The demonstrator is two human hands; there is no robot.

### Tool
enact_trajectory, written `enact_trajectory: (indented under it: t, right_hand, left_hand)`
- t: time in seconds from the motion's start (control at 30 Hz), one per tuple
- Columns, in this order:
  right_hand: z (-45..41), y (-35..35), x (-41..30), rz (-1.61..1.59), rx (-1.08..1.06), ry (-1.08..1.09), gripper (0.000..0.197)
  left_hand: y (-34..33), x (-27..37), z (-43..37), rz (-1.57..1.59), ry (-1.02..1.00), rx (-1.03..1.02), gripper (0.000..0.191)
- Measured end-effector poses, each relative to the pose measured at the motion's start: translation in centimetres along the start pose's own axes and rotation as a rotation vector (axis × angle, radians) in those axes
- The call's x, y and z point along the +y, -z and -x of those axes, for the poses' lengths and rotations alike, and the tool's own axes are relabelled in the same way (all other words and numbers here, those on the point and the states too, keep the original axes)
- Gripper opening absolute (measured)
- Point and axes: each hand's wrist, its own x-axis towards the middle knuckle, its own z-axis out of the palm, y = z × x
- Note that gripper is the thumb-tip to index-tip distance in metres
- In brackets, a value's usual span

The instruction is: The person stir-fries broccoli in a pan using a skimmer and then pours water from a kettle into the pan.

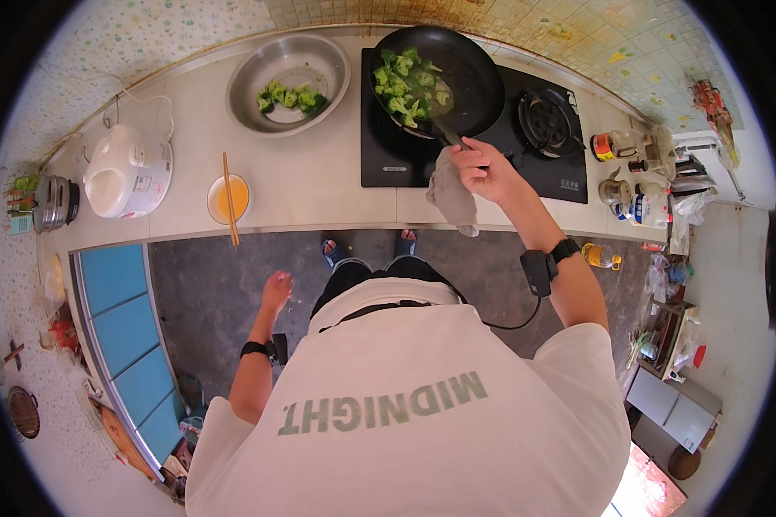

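Observation:
My right hand (pixel 485 171) grips the handle of a cooking utensil (pixel 451 134) that reaches into a black wok (pixel 475 84). Bright green broccoli florets (pixel 398 84) lie along the wok's left side, with some liquid beside them. A grey-beige cloth (pixel 454 194) hangs below my right hand over the counter edge; whether my fingers also hold it is unclear. My left hand (pixel 277 291) hangs low at my side over the floor, with nothing visible in it. Its fingers are foreshortened. More broccoli (pixel 291 97) sits in a steel basin (pixel 242 103) left of the wok.
Chopsticks (pixel 229 194) rest across a bowl of yellow-orange liquid (pixel 218 203), overhanging the counter's front edge. A white rice cooker (pixel 129 171) stands left. The black cooktop (pixel 388 178) has another burner (pixel 546 119) at right. Bottles and jars (pixel 643 203) crowd the right end.

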Motion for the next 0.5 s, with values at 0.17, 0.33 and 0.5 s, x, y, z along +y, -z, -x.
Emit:
enact_trajectory:
  t: [0.17,0.33,0.5]
  right_hand:
    - [1.7,1.1,-0.6,0.042,-0.079,-0.006,0.023]
    - [2.0,1.2,0.6,0.224,0.023,0.076,0.027]
    - [2.5,1.8,-0.1,0.259,-0.015,0.095,0.031]
  left_hand:
    - [0.3,-0.2,0.2,-0.054,-0.028,0.015,0.022]
    - [0.2,0.2,0.1,-0.081,0.011,0.021,0.024]
    - [0.5,0.3,-0.4,-0.111,0.003,0.012,0.026]
